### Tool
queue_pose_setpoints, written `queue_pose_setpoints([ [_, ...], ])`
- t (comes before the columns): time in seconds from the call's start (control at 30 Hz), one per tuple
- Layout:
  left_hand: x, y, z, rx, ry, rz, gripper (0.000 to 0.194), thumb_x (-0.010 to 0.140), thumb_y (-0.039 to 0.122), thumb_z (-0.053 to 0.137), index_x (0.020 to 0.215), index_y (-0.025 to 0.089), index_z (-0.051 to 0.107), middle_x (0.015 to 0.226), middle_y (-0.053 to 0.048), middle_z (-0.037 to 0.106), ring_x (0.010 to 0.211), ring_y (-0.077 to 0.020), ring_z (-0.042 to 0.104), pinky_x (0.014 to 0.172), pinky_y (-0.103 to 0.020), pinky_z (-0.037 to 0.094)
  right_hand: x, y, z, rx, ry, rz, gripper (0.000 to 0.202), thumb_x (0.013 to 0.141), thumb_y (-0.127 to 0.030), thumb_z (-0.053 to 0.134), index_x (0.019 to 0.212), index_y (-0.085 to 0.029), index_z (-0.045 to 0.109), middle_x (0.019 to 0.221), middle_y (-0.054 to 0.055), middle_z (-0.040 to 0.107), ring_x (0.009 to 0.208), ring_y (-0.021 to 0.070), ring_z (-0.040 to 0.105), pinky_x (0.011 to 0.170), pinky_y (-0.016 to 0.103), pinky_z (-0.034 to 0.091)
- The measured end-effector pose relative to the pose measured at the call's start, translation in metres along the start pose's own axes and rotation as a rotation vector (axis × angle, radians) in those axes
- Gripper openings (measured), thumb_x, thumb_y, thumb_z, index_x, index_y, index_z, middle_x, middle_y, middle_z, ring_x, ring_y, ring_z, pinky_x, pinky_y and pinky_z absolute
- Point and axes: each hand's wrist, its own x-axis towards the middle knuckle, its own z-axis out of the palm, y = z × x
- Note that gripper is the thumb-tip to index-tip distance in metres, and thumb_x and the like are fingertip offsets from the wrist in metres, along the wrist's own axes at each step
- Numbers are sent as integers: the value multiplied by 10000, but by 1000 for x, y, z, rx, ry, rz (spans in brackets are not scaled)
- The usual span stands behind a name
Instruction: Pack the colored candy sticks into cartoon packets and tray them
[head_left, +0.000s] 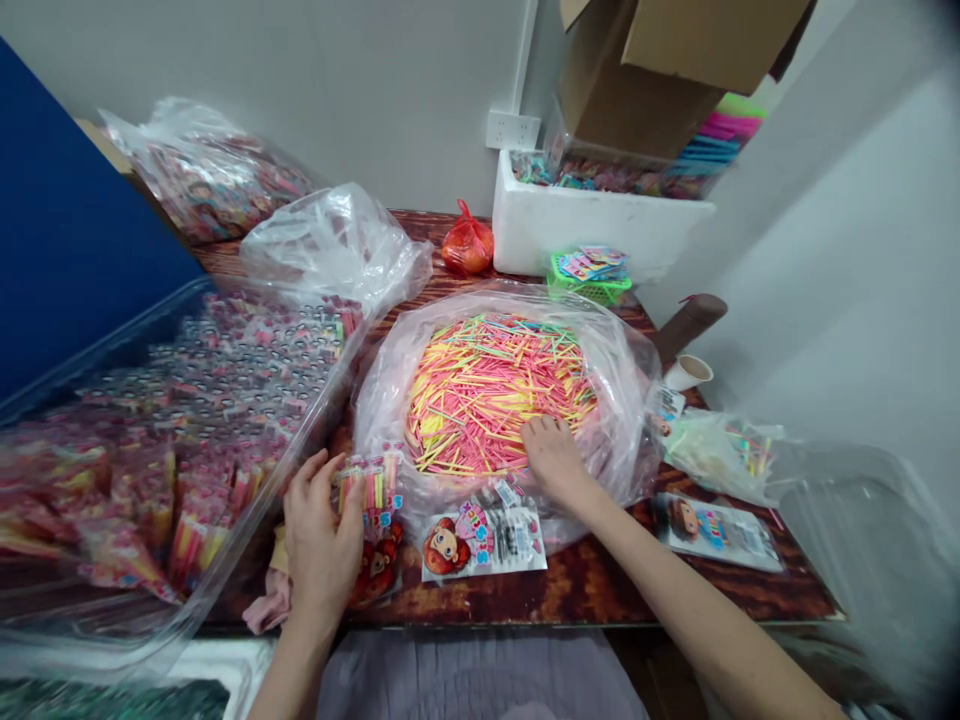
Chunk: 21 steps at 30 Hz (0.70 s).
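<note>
A clear plastic bag [382, 345] stands spread wide in the middle, heaped with thin pink, yellow and green sticks [480, 390]. My right hand [553, 458] reaches into the heap's near right side, fingers curled down on the sticks; its thumb is hidden. Left of the bag, my left hand [321, 530] has its fingers apart, with the thumb against the edge of a printed packet [379, 530] filled with sticks. Between the hands lies a flat printed packet [484, 540] with a cartoon face, at the bag's near edge.
To the left, a clear bin [300, 450] holds many filled packets. A white foam box [592, 225], a green basket [600, 290] and a red bag [468, 245] stand behind. On the right are a paper cup [688, 373], a brown bottle [690, 325] and another packet stack [720, 532].
</note>
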Motion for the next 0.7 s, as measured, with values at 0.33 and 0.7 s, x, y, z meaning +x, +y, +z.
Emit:
queue_pose_setpoints([
  [0.33,-10,39,10,-93,-115,126,292,922,336,491,1168,206,579,1295,-111,516,1234,-269,475,1060,-462,373,9,37,7,407,-60,112,129,917,-172,446,828,-195,537,806,54,647,726,185,572,635,263,318],
  [0.7,21,112,96,-495,-505,87,435,891,255,537,1317,183,484,1333,-134,566,1236,-255,529,1040,-469,424,13,35,-2,1509,-177,80,243,807,-421,582,729,-193,552,637,-15,602,564,130,522,578,253,390],
])
